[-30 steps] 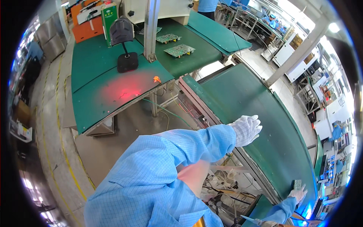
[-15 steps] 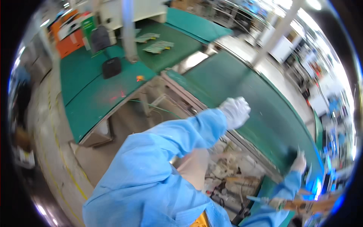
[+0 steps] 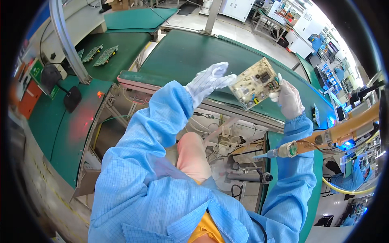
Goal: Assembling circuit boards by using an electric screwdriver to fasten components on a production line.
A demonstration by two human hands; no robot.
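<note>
A tan circuit board [image 3: 254, 83], crowded with small components, is held up at a tilt above the green conveyor belt [image 3: 182, 52]. My right hand [image 3: 290, 99], in a white glove, grips it by its right edge with thumb and fingers. Close to the board's left edge is my left hand [image 3: 208, 82], also white-gloved, with its fingers apart and nothing in them. Its fingertips come very near the board's corner; whether they touch it I cannot tell.
Several green circuit boards [image 3: 106, 56] lie on a green surface at the far left. A tan cylindrical tool with a pale blue nozzle [image 3: 269, 154] reaches across my right forearm. A metal post [image 3: 69, 40] rises at left, near a black scanner-like device [image 3: 72, 99].
My right hand has come up from the belt's right end and now holds the circuit board. My left hand has opened its fingers. The view has turned to the right.
</note>
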